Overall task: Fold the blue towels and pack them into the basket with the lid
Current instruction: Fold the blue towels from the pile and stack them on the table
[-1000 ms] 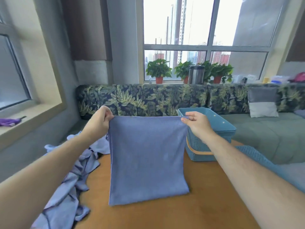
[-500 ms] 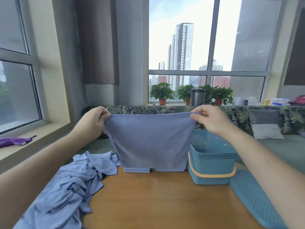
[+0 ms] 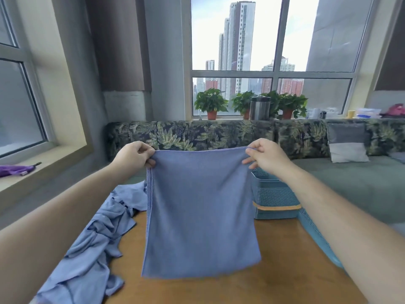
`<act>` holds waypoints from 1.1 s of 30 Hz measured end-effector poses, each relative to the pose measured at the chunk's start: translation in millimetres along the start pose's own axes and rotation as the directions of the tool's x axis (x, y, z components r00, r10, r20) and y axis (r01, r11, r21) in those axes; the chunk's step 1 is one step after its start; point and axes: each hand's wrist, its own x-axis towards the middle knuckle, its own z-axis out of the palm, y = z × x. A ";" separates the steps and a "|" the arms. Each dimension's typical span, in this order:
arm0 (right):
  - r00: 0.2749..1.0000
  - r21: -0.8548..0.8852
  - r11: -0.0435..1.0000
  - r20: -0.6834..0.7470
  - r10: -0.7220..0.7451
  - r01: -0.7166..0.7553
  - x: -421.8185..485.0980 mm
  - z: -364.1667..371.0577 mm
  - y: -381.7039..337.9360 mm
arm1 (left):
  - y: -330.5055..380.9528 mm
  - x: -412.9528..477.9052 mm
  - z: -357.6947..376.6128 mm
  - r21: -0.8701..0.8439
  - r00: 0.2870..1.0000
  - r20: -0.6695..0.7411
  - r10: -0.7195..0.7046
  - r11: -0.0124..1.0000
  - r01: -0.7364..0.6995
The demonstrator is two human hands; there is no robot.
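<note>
Towel (image 3: pixel 200 211) held doubled above the table (image 3: pixel 274 255).
Left hand (image 3: pixel 133 156) and right hand (image 3: pixel 266 155) each pinched a top corner; level corners and matched edges would give a square fold.

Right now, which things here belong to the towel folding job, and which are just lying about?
For the job: held towel, towel pile, basket, lid.
Just lying about: potted plants, metal bin, cushion, purple cloth.
</note>
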 end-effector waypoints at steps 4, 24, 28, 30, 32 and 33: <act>0.996 0.012 0.999 -0.083 -0.032 0.033 5.7 14.9 14.9 | -14.3 6.6 3.2 -0.129 1.000 0.008 -0.021 0.991 0.022; 0.981 -0.136 0.984 0.138 0.135 -0.116 -172.0 44.1 155.7 | -155.3 -159.5 66.4 -0.032 0.928 0.313 -0.202 0.974 0.223; 0.967 -0.069 0.984 0.187 0.174 -0.163 -175.5 35.9 156.9 | -150.3 -168.7 68.0 -0.122 0.913 0.322 -0.249 0.946 0.301; 0.968 -0.062 0.984 0.179 0.176 -0.167 -171.0 35.3 157.2 | -146.2 -164.5 67.1 -0.132 0.914 0.326 -0.241 0.946 0.297; 0.970 -0.080 0.982 0.161 0.184 -0.173 -159.7 38.3 161.3 | -145.2 -152.9 69.3 -0.121 0.923 0.299 -0.242 0.950 0.289; 0.971 -0.093 0.979 0.144 0.192 -0.180 -151.6 41.5 164.3 | -145.3 -144.6 72.3 -0.103 0.929 0.277 -0.246 0.953 0.284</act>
